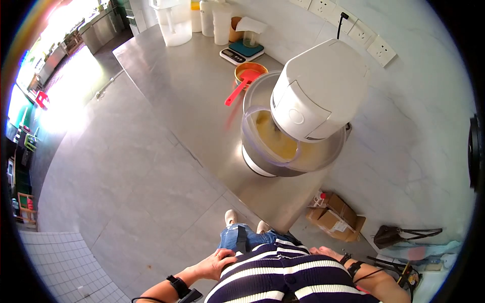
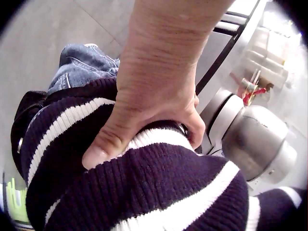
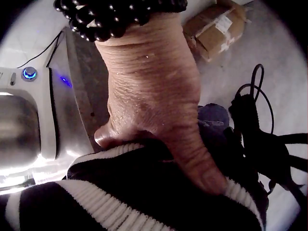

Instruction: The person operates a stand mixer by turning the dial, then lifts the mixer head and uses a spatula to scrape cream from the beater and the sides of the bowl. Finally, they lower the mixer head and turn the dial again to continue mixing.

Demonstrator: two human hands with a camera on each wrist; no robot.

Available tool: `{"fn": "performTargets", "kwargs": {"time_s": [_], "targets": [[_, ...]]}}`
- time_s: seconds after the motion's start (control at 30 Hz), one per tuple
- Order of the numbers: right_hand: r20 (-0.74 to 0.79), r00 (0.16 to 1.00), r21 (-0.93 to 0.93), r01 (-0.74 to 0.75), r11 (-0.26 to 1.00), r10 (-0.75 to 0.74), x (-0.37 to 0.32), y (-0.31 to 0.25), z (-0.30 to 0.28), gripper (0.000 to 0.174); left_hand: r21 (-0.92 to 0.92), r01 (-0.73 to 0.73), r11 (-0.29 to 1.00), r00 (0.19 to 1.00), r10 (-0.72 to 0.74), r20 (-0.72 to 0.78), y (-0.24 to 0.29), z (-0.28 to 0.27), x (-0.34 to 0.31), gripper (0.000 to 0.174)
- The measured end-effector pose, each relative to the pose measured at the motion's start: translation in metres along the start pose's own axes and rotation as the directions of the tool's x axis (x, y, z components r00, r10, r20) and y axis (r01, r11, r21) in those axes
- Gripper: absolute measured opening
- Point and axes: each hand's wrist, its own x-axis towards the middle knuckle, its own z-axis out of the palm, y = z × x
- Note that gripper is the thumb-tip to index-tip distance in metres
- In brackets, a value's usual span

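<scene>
My left hand (image 1: 214, 263) rests at the left side of the waist on a navy and white striped sweater (image 1: 273, 272). In the left wrist view its thumb is spread apart from the fingers against the knit. On the other side my right hand (image 1: 328, 252) lies against the waist too, thumb spread in the right wrist view, black beads at the wrist. Neither hand touches anything on the steel table (image 1: 187, 101). Ahead stands a white stand mixer (image 1: 323, 86), its head lowered over a metal bowl with a clear guard (image 1: 328, 156). Pale yellow mixture (image 1: 278, 141) shows inside.
Beyond the mixer, a red spatula (image 1: 236, 94) lies across a small gold-coloured bowl (image 1: 258, 66). Behind are a kitchen scale (image 1: 230, 56) and a clear plastic pitcher (image 1: 174, 30). Sockets (image 1: 381, 50) line the wall. A cardboard box (image 1: 336, 217) sits on the floor at right.
</scene>
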Motion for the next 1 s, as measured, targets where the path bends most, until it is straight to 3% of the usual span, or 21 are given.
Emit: {"fn": "performTargets", "kwargs": {"time_s": [0.23, 0.33, 0.53, 0.73, 0.93, 0.97, 1.0], "targets": [[-0.014, 0.999, -0.016, 0.051, 0.999, -0.051, -0.002, 0.004, -0.004, 0.041, 0.0, -0.001, 1.0, 0.999, 0.001, -0.051, 0.006, 0.015, -0.007, 0.051], [-0.006, 0.995, -0.073, 0.098, 0.993, -0.098, 0.001, 0.004, -0.005, 0.04, 0.062, -0.015, 0.998, 0.993, 0.022, -0.116, 0.007, 0.021, -0.009, 0.064], [-0.014, 0.997, -0.006, 0.081, 0.997, -0.081, -0.002, 0.011, 0.001, 0.045, 0.078, 0.026, 0.997, 0.993, -0.017, -0.118, 0.015, 0.034, -0.015, 0.054], [-0.12, 0.969, 0.041, 0.222, 0.974, -0.216, -0.005, 0.01, 0.0, 0.069, 0.07, 0.144, 0.987, 0.987, -0.137, -0.089, 0.029, 0.049, -0.025, 0.043], [-0.121, 0.966, 0.12, 0.244, 0.963, -0.229, -0.006, 0.008, -0.004, 0.093, 0.06, 0.242, 0.968, 0.97, -0.241, -0.021, 0.047, 0.058, -0.035, 0.041], [-0.157, 0.957, 0.111, 0.264, 0.958, -0.246, -0.007, 0.007, -0.006, 0.078, -0.253, 0.38, 0.89, 0.917, -0.398, -0.022, 0.053, 0.061, -0.037, 0.043], [-0.191, 0.946, 0.103, 0.285, 0.953, -0.262, -0.007, 0.005, -0.007, 0.063, -0.296, 0.41, 0.863, 0.902, -0.431, -0.007, 0.064, 0.06, -0.034, 0.044]]}}
